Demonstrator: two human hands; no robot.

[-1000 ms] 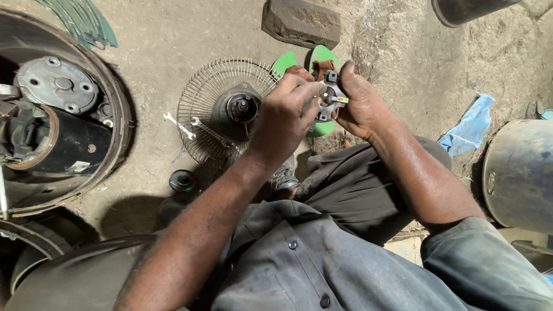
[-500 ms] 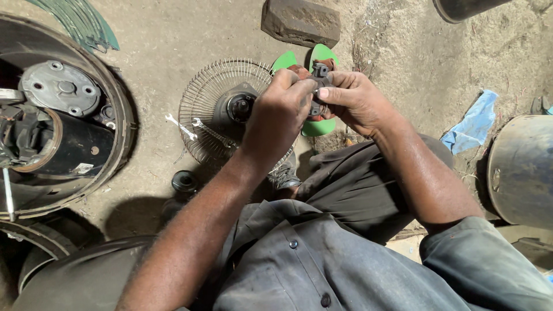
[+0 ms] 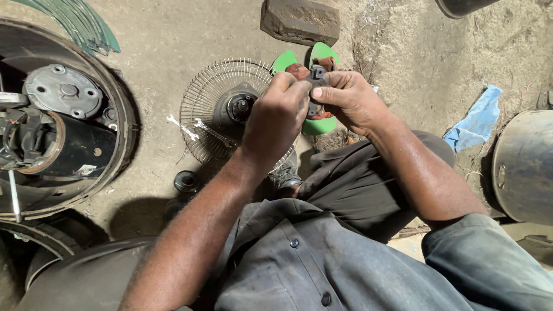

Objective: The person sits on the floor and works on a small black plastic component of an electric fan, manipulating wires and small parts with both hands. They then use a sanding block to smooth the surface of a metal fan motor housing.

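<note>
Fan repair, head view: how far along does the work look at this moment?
Done: the wire fan guard lies on the ground with its motor hub exposed, two wrenches resting on it. In hand: the left hand and right hand both grip a small dark part above the green fan blades. Left: blades and guard remain apart, so reassembly looks unfinished.

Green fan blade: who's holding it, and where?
Both hands, left hand and right hand, grip the green fan blade at its dark central hub; blades stick out free.
</note>
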